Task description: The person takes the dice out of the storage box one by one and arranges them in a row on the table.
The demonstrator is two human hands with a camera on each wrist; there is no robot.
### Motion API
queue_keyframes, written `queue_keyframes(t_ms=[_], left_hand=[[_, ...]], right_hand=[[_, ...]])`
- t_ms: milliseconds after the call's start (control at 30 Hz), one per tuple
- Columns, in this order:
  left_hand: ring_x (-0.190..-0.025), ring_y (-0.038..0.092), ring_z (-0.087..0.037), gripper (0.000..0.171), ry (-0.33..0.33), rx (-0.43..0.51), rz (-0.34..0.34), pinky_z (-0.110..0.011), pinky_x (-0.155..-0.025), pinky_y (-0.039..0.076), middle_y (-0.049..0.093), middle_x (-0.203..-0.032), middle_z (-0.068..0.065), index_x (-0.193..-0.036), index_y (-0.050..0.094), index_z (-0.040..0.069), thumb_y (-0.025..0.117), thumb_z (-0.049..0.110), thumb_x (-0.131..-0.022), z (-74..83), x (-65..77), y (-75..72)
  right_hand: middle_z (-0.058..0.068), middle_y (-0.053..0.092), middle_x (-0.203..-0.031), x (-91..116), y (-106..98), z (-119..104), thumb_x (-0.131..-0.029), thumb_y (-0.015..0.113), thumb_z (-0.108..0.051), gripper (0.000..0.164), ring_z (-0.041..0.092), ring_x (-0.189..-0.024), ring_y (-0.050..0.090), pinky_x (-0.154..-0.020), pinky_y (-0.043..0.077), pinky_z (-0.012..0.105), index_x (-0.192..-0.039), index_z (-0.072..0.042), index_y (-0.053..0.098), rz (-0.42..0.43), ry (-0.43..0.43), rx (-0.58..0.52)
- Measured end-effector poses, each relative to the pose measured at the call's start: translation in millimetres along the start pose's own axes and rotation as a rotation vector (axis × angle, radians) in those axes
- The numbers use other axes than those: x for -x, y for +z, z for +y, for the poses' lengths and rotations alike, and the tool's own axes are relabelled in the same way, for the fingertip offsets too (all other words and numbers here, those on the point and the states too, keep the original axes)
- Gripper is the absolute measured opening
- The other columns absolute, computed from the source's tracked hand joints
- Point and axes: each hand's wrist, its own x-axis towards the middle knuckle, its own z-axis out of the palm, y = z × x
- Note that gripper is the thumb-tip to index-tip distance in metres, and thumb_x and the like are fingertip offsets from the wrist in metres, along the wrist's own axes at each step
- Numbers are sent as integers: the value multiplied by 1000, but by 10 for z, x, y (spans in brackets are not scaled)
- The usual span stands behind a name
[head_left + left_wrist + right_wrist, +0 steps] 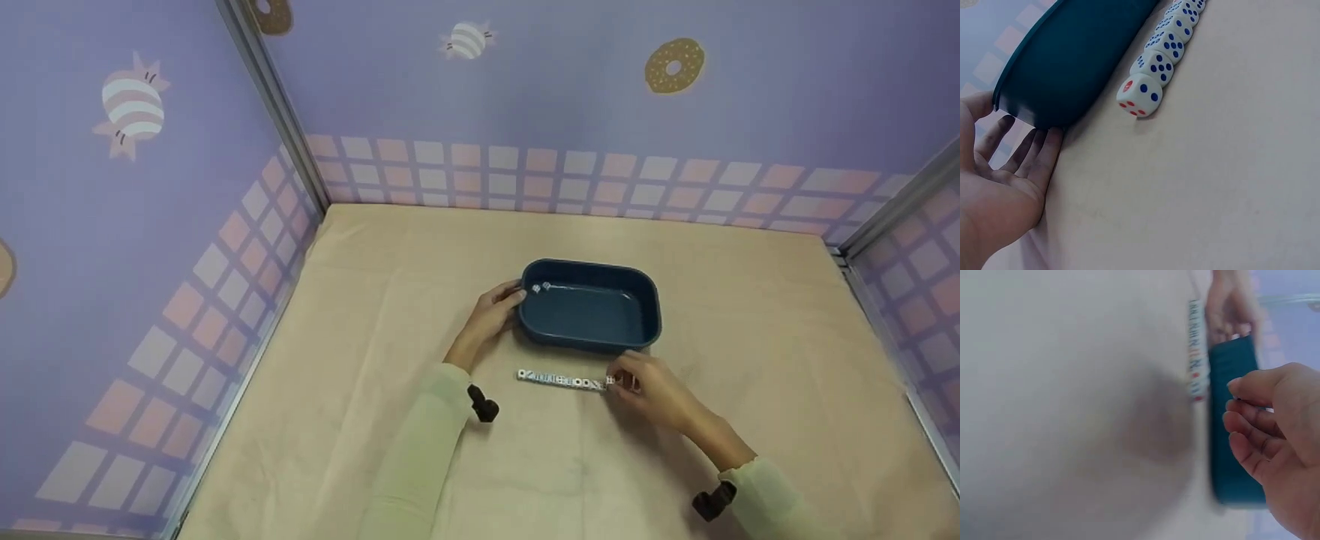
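A dark blue rectangular container [589,341] stands on the cloth, with two small white dice [541,287] in its far left corner. At its left end my left hand [491,313] holds the rim and outer wall, fingers spread against the side. In front of the container runs a straight row of white dice [1152,68] with blue and red pips. Beyond the right end of that row, my right hand [651,386] pinches a die [610,380] between thumb and fingertips. In the right wrist view its fingers are curled and largely hide that die.
Beige cloth [405,300] covers the tabletop. Purple panels [555,90] with a checked lower band stand behind and at both sides, joined by metal posts [277,97]. A black wrist mount [484,405] sits on the left sleeve, another [714,501] on the right.
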Motion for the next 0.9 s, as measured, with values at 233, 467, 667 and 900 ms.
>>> queue_keyframes(t_ms=[233, 467, 667, 900], left_hand=[[-132, 63, -30, 48, -14, -13, 8, -41, -104, 57, 59, -151, -14, -153, 57, 9, 64, 24, -108, 2, 18, 7], [-131, 64, -29, 48, -23, -4, 8, -40, -104, 56, 59, -151, -12, -153, 57, 12, 64, 27, -108, 10, 16, -15], [-132, 63, -29, 48, -39, -4, 8, -39, -104, 57, 59, -151, -11, -153, 57, 12, 65, 27, -108, 10, 30, -23], [-132, 64, -30, 48, -25, -1, 10, -41, -105, 56, 58, -152, -12, -152, 58, 11, 65, 27, -108, 5, 17, -27]], right_hand=[[-2, 62, -91, 141, 155, 122, -88, 83, 1, 19, 10, -78, 58, -65, 52, 25, -100, -9, 73, 22, 43, -18], [-1, 63, -91, 134, 243, 156, -90, 83, 0, 17, 10, -76, 57, -63, 49, 25, -101, -11, 75, 56, 88, -90], [-3, 61, -91, 154, 315, 178, -90, 84, -2, 19, 7, -75, 54, -62, 48, 25, -103, -13, 75, 74, 106, -108], [-1, 60, -88, 148, 377, 178, -87, 88, -3, 20, 9, -73, 53, -61, 45, 25, -99, -13, 76, 143, 113, -126]])
